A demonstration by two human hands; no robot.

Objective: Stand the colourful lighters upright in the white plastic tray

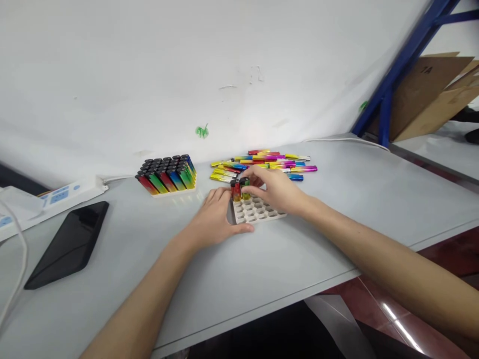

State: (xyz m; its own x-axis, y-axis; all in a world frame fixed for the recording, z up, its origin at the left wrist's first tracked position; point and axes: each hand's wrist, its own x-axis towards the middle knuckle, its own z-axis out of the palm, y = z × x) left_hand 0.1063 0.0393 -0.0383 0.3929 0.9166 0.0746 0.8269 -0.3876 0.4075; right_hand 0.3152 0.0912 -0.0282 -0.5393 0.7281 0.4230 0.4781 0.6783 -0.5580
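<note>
A pale tray (255, 212) with rows of holes lies flat on the table. My left hand (215, 219) grips its left side, thumb along the front edge and fingers towards the back corner. In the tray's back left corner a red lighter (235, 190) with a black top stands upright, close to my left fingertips. My right hand (275, 189) reaches over the tray, thumb and fingers closed on a green and yellow lighter (245, 189) beside the red one. Whether this lighter sits fully in its hole I cannot tell. The right fingertips are partly hidden behind it.
Several shiny coloured lighters (262, 162) lie in a loose pile behind the tray. Left of it, a block of upright lighters (168, 174) fills another pale tray. A black phone (69, 244) and a white power strip (60, 197) lie at the left. Cardboard (430, 94) leans beyond a blue post.
</note>
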